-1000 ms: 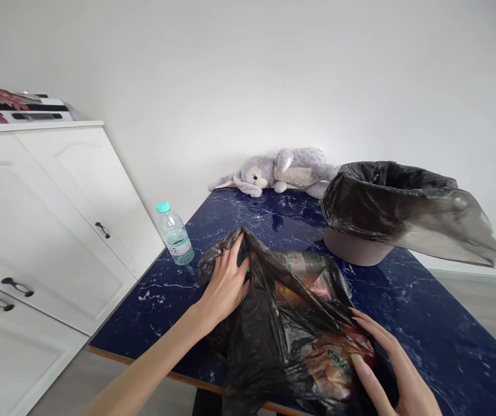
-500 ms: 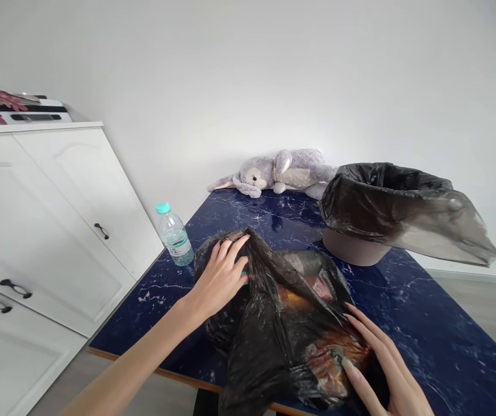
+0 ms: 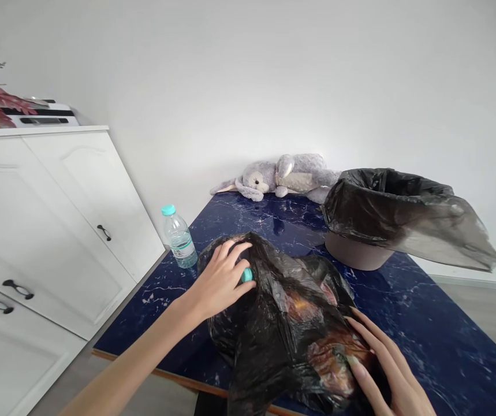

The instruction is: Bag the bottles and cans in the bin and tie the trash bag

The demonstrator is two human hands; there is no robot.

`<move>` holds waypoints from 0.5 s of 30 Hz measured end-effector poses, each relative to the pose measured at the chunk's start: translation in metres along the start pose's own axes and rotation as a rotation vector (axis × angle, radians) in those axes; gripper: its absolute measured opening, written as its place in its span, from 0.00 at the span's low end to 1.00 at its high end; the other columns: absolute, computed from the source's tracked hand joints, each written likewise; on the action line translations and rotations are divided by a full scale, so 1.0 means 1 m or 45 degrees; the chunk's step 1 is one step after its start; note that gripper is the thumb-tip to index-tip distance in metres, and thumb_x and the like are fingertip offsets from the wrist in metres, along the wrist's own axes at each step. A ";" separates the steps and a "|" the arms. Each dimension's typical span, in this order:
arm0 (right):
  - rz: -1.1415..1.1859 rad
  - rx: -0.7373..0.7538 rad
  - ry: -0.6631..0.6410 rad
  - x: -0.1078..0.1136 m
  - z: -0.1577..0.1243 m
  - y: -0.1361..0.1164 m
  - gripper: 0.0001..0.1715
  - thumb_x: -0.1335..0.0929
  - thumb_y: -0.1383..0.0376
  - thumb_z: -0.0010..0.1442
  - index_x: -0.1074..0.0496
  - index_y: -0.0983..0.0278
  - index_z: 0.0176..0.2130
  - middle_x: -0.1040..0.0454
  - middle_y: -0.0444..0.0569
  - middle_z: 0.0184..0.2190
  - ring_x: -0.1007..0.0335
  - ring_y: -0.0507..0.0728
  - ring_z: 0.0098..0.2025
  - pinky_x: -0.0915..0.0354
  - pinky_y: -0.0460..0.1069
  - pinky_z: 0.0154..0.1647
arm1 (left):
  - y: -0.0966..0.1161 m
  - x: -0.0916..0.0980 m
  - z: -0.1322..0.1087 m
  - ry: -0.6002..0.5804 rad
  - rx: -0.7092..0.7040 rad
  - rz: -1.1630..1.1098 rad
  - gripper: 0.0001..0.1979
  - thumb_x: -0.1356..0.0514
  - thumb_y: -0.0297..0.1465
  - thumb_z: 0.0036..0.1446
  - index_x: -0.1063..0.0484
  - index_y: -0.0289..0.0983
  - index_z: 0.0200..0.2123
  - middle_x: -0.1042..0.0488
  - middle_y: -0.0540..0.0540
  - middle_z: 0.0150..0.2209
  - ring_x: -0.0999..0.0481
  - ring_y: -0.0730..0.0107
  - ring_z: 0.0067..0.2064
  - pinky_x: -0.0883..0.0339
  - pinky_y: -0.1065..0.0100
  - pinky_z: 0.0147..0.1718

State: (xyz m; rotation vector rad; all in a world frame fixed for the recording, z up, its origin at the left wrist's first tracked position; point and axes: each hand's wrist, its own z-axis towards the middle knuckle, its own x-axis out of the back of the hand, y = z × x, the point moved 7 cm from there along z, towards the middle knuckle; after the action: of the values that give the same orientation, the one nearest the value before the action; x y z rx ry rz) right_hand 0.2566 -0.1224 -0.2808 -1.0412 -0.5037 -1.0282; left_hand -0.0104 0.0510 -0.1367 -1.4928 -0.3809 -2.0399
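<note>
A black plastic garbage bag (image 3: 269, 341) lies full on the table, with orange and red wrappers (image 3: 334, 361) showing through its thin film. At the bag's opening, my left hand (image 3: 219, 280) has thumb and fingers closed around a teal cap (image 3: 246, 275) of a bottle. The rest of that bottle is hidden in the bag and behind the hand. My right hand (image 3: 390, 370) holds the bag's right side, thumb on top and fingers along its far edge. Left of the bag stands an upright clear water bottle (image 3: 181, 240) with a teal cap.
On the dark blue marbled table (image 3: 429, 323), a bin (image 3: 355, 254) lined with a black bag stands at the back right. A grey plush rabbit (image 3: 282, 176) lies along the wall. White cabinets (image 3: 57, 231) stand to the left.
The teal cap at my left hand shows more clearly now, between thumb and fingers. The bag's film has shifted over the wrappers. My right hand stays on the bag.
</note>
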 end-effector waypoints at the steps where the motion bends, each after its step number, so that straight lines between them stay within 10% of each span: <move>1: 0.000 -0.011 -0.003 -0.001 0.000 0.001 0.36 0.37 0.52 0.76 0.47 0.44 0.77 0.42 0.44 0.77 0.34 0.70 0.72 0.23 0.64 0.62 | -0.001 0.014 -0.001 0.046 -0.009 -0.027 0.11 0.35 0.40 0.70 0.23 0.36 0.45 0.29 0.33 0.68 0.36 0.36 0.71 0.34 0.35 0.65; 10: -0.016 0.040 0.032 -0.002 -0.004 0.008 0.35 0.37 0.52 0.76 0.45 0.46 0.77 0.39 0.45 0.76 0.30 0.69 0.70 0.18 0.59 0.53 | -0.007 0.133 -0.042 0.832 -0.079 -0.025 0.09 0.33 0.31 0.59 0.30 0.40 0.29 0.26 0.42 0.45 0.23 0.55 0.45 0.28 0.50 0.45; 15: -0.030 0.072 0.052 -0.001 -0.005 0.009 0.35 0.36 0.51 0.75 0.44 0.46 0.76 0.37 0.44 0.75 0.29 0.69 0.69 0.17 0.60 0.51 | -0.049 0.165 -0.080 0.855 0.070 -0.006 0.10 0.37 0.28 0.61 0.33 0.41 0.28 0.28 0.46 0.41 0.27 0.60 0.40 0.32 0.56 0.38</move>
State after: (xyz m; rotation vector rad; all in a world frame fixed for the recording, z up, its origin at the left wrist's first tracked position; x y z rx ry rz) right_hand 0.2633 -0.1247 -0.2880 -0.9642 -0.5101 -1.0479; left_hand -0.1356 0.0000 -0.0033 -0.6995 -0.1609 -2.3569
